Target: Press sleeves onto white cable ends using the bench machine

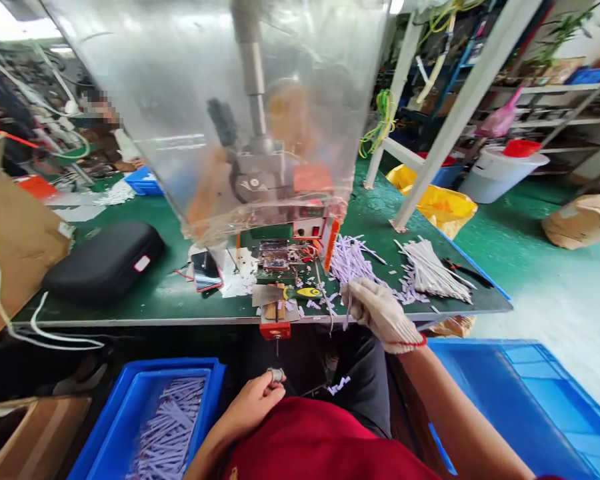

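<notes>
My right hand [375, 311], in a white knitted glove with a red cuff, is closed at the table's front edge. A thin pale strip [349, 315] shows at its fingertips. Just beyond it lies a heap of lavender strips [353, 259], and to the right is a bundle of white strips [437, 272]. My left hand [253, 402] is bare, near my lap, with grey wrapping on one finger. Its fingers are curled in, and what they hold, if anything, is hidden. A scraper with a green and yellow handle [303, 293] lies before the press's metal fixture [274, 255].
A clear plastic guard [180, 100] hangs around the press. On the table [180, 303] are a black case [105, 257], a phone [207, 272] and dark pliers [467, 272]. Blue bins stand low on the left [115, 400] and right [480, 400].
</notes>
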`<state>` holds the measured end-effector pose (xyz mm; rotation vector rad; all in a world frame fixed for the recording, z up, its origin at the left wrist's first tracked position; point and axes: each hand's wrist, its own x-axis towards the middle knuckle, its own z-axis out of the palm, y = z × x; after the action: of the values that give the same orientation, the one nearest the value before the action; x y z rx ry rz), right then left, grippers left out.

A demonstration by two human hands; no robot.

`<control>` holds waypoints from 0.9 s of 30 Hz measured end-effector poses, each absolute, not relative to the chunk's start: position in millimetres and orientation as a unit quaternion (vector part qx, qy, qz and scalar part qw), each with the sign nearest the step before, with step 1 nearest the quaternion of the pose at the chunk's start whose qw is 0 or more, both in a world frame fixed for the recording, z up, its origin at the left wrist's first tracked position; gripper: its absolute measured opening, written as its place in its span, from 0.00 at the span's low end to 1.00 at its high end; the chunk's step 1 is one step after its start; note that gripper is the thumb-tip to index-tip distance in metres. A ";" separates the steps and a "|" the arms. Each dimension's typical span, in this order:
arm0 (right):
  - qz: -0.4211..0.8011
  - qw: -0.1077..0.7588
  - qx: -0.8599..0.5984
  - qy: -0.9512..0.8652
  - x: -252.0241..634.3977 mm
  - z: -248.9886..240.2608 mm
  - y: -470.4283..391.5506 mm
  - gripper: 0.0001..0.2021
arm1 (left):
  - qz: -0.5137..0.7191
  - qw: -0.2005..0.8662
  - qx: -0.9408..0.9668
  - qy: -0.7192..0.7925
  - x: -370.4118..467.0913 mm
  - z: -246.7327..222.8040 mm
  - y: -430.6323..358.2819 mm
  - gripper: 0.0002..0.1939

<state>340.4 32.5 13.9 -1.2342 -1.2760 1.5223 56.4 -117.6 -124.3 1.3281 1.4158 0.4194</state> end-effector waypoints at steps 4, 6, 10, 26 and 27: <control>0.634 0.320 -0.463 -0.530 281.7 8.4 34.6 0.20 | 0.247 0.606 0.507 0.561 43.9 -93.3 -112.6 0.23; 0.648 0.312 -0.449 -0.531 254.2 2.3 44.2 0.19 | 0.288 0.615 0.481 0.554 34.8 -82.8 -109.1 0.24; 0.650 0.326 -0.453 -0.516 214.5 -17.2 66.3 0.17 | 0.368 0.583 0.425 0.586 19.3 -70.7 -97.6 0.25; 0.701 0.329 -0.456 -0.440 194.6 -36.6 88.8 0.15 | 0.437 0.553 0.356 0.615 12.0 -74.5 -77.7 0.26; 0.701 0.327 -0.457 -0.439 194.6 -35.6 88.8 0.15 | 0.436 0.553 0.356 0.615 12.8 -73.7 -78.0 0.26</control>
<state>194.6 88.8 -35.6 -1.1959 -1.1509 1.8369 12.8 -78.0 -73.7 0.8414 1.4528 1.0306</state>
